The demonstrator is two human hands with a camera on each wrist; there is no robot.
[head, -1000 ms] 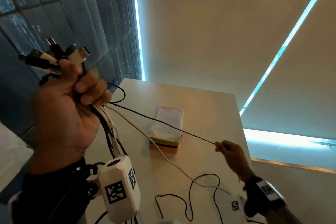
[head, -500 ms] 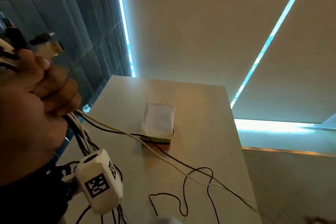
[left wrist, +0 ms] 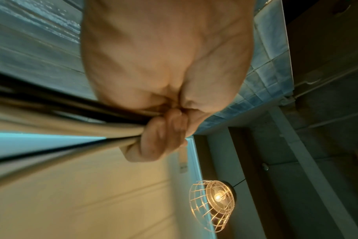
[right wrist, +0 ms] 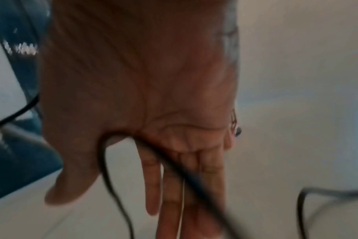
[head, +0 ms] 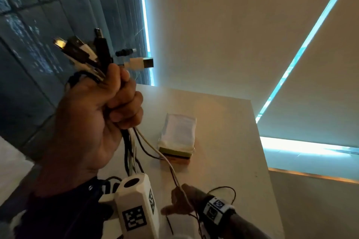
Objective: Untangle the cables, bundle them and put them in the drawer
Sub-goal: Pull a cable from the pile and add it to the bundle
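Right hand [head: 181, 203] is back in view, fingers straight, cables [head: 134, 153] draped across the palm. Left hand [head: 101, 114] keeps fisting the plug ends. Untangling continues.

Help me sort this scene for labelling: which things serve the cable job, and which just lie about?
Job:
cable bundle gripped by left hand
white cable across open right hand
black cable

Lying about:
white packet on table
cage lamp
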